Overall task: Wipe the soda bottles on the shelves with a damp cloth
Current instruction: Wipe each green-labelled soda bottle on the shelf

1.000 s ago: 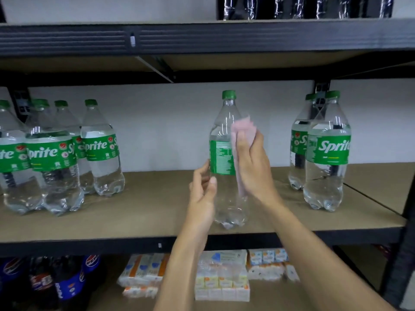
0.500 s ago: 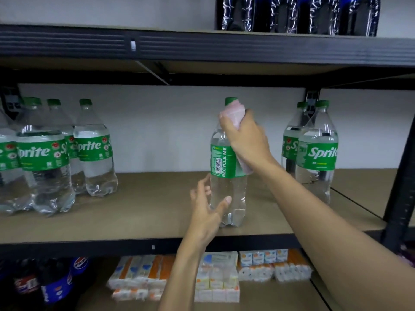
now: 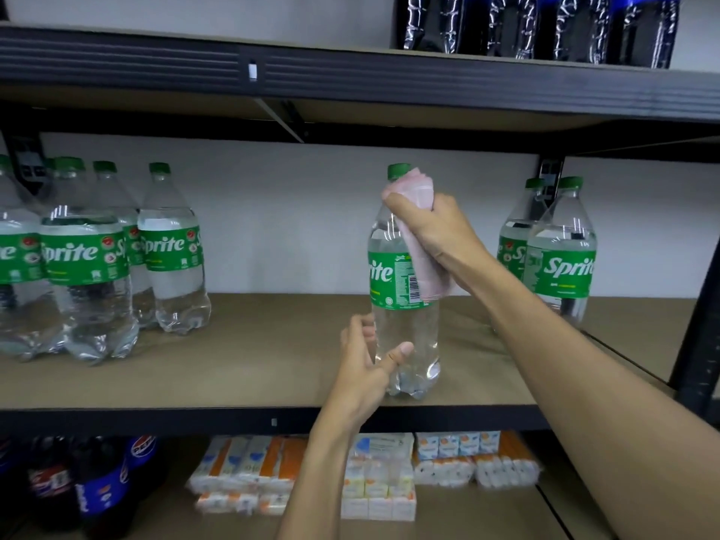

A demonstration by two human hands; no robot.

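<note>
The right hand [image 3: 432,231] wraps the pink cloth [image 3: 413,187] tight round the neck of the Sprite bottle [image 3: 405,329], just under its green cap [image 3: 398,171]. The left hand [image 3: 364,370] holds the bottle low down. The bottle stands at the front of the middle shelf [image 3: 233,368]. The top is being wiped, I think. Next the cloth should rub down the sides.

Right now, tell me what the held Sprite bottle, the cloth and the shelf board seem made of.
Sprite bottle: clear glossy plastic, likely; see-through with bright glints and a moulded lobed base.
Pink cloth: soft matte fabric, bunched and draping.
Shelf board: matte brown fibreboard or particleboard, probably; flat, grainless.
</note>
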